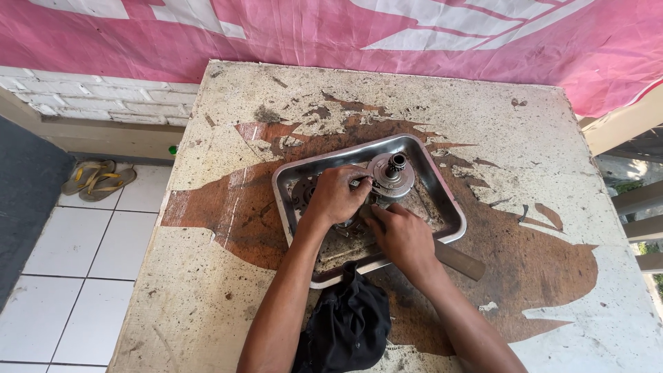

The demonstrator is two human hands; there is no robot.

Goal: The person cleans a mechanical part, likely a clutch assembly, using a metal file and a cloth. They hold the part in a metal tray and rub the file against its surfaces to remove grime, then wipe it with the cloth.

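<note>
Round grey metal clutch-like assembly with a splined shaft standing up from its centre (391, 175) sits in the far half of the shallow stainless steel tray (450, 207), and that is where both of our hands meet.

Nearest to us, a crumpled black cloth (347, 324) lies on the table's near edge, touching the tray's near rim between our forearms. Just beyond it our right hand (402, 237) rests palm down inside the tray, fingers curled toward the base of the assembly; we cannot tell whether they pinch anything, since the fingertips are hidden. A flat brownish bar (459, 260) pokes out from under that wrist onto the table. Our left hand (336, 195) reaches in from the left, fingers bent and pressed against the assembly's rim, seemingly gripping its edge or a small part there.

Further out, the worn white-painted table with big bare brown patches (539, 138) runs to a pink and white banner (345, 34). Left of it, on the tiled floor, lies a pair of sandals (97, 179).

We judge the tray looks oily and gritty, so the assembly could slip from our fingers, or a small loose part could drop among the debris and be lost. The tray itself might skid if we push sideways.
</note>
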